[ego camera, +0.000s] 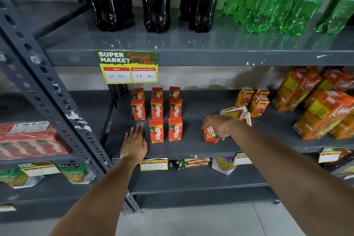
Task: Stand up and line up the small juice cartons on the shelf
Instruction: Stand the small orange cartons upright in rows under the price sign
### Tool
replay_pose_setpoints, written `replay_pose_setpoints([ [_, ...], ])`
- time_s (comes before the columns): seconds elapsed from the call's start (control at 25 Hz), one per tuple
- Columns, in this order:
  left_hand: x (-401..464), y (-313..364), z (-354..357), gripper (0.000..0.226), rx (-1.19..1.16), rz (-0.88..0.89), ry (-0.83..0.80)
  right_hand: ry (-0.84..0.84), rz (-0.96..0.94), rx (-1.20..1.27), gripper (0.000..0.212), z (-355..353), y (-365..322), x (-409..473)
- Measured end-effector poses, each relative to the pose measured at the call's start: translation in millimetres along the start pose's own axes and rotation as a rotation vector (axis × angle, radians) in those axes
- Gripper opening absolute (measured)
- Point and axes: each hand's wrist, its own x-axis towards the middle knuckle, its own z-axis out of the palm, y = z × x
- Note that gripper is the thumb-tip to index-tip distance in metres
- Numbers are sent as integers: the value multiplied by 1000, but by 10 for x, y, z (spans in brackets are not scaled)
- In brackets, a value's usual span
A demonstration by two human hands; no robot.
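Right hand (218,126) clamped from above on a tilted Maaza carton (211,134), fingers curled round its top, near the front of the grey shelf (203,149). Left hand (134,144) flat, fingers spread, palm down just beside the front row. Eight upright Maaza cartons (166,113) lined up in three rows between the hands. Behind the right wrist, toppled Real cartons (236,112).

Right hand (217,127) grips one tilted Maaza carton (210,135) on the grey shelf (201,151). Left hand (135,142) lies flat on shelf, left of eight upright Maaza cartons (165,115). Toppled Real cartons (237,114) behind right hand.
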Motion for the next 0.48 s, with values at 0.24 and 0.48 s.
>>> replay_pose_setpoints([
  [0.24, -10, -5, 9, 55, -1, 8, 22, 129, -22, -18, 68, 85, -23, 38],
  [0.48, -25, -5, 7, 54, 8, -1, 15, 120, -24, 27, 76, 70, -34, 124],
])
